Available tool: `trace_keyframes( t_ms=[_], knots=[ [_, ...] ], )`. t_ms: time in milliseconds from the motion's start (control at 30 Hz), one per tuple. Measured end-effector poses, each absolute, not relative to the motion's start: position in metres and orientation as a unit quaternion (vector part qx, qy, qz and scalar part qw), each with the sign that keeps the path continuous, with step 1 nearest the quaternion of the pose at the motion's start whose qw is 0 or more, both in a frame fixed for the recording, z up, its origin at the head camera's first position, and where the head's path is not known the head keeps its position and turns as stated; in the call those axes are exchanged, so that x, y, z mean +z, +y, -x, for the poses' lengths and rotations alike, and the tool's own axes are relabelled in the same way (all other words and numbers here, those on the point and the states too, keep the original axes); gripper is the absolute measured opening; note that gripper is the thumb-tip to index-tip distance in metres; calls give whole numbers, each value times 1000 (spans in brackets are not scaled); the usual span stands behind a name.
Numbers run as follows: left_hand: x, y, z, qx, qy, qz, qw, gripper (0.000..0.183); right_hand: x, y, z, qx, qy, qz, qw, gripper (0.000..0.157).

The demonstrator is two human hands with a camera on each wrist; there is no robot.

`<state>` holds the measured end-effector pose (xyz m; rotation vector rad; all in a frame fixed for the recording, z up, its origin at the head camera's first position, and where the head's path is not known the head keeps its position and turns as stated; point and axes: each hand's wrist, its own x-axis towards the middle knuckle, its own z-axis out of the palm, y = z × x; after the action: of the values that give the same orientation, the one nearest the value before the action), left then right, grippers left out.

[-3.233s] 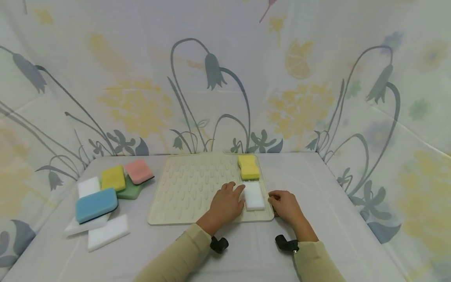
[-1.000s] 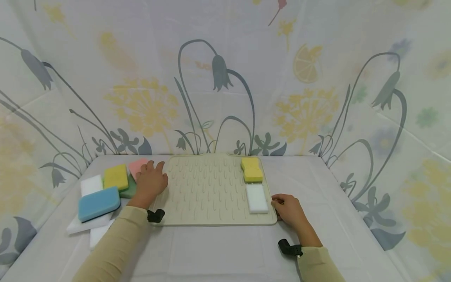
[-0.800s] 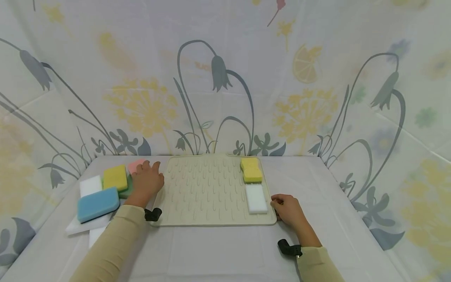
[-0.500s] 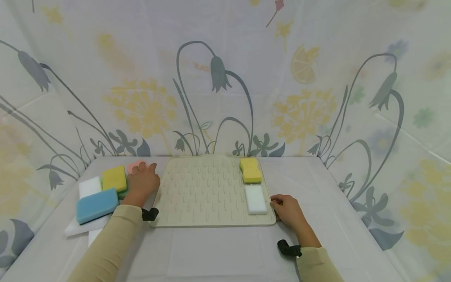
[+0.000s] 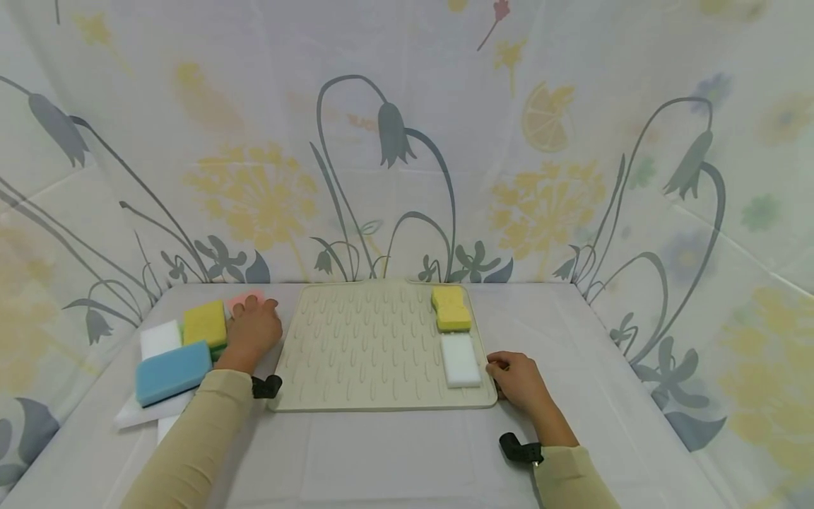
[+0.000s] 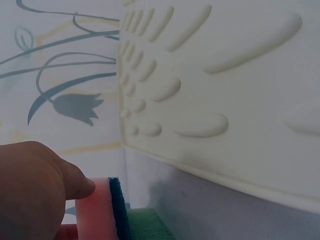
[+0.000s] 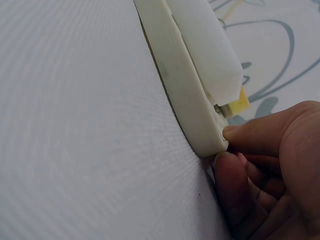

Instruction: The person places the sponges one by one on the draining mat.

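Observation:
In the head view my left hand (image 5: 253,331) is over the pink sponge (image 5: 246,298), covering much of it. The left wrist view shows the thumb against the top edge of this pink sponge (image 6: 95,215), which has a dark scouring side; a finger shows below. A green sponge (image 6: 146,225) lies beneath it. My right hand (image 5: 518,378) pinches the right edge of the beige ridged mat (image 5: 362,353) between thumb and finger, clearest in the right wrist view. On the mat's right side lie a yellow sponge (image 5: 451,309) and a white sponge block (image 5: 461,360), one behind the other.
Left of the mat, a yellow sponge (image 5: 205,323), a blue sponge (image 5: 173,371) and several white blocks (image 5: 160,339) lie heaped together. The white-covered table (image 5: 381,452) meets a floral cloth backdrop (image 5: 407,141) behind the mat.
My left hand has gone from beside the white block on the mat to the pink sponge on the left, then drifted slightly lower left. The right hand stays at the mat's edge.

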<state>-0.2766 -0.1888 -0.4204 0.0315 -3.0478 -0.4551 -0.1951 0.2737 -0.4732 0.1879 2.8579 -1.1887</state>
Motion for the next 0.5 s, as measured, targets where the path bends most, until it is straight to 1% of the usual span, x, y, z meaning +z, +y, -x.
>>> trace_keyframes(
  t_ms=[333,500],
  knots=[
    [-417,-187,276,-144,-989,5,22,42,-474,274,196,-385,921,-59,21,33],
    [-422,-185,280,-139,-989,25,39,42,-475,275,196,-381,923,-58,20,33]
  ],
)
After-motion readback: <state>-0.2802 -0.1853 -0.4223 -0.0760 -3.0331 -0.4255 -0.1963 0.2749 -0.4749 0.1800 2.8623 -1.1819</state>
